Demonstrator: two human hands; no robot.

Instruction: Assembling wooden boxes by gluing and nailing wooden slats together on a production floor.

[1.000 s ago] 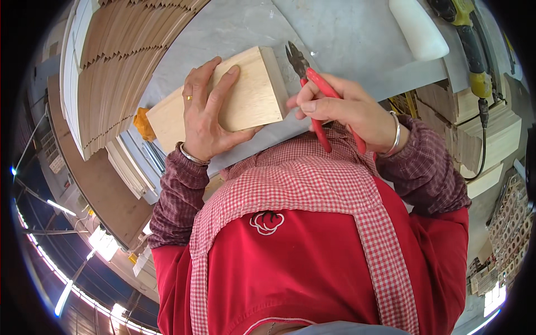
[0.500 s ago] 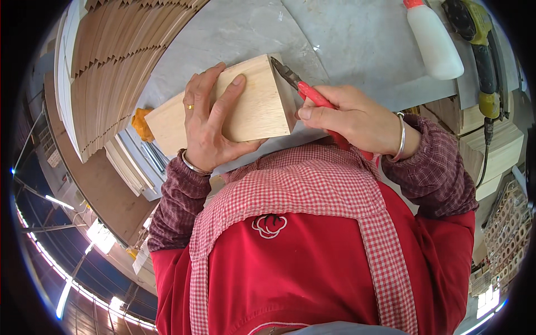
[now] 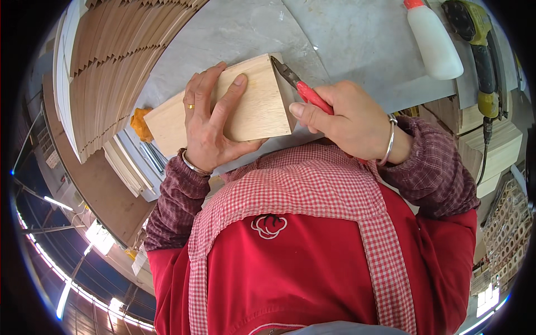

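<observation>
A pale wooden box point(image 3: 261, 106) lies slantwise on the grey worktop in front of me. My left hand point(image 3: 209, 120) spans its upper face, fingers spread toward the far edge and thumb along the near edge, gripping it. In my right hand point(image 3: 352, 120) are red-handled pliers point(image 3: 314, 96), fingers wrapped round the handles. The dark jaws of the pliers touch the far corner of the box's right end. Whatever the jaws may pinch there is too small to make out. My palm covers most of the handles.
Tall stacks of notched wooden strips point(image 3: 111, 72) stand at the left, by an orange cloth point(image 3: 142, 125). A white bottle point(image 3: 434, 42) with a red cap and a corded green-and-black power tool point(image 3: 481, 53) lie at the far right. Pale wooden pieces point(image 3: 494, 148) are stacked below the tool.
My right hand has turned and shifted slightly, its wrist lower and the handles more enclosed by the palm. The jaws stay at the same corner. The box and my left hand have barely moved.
</observation>
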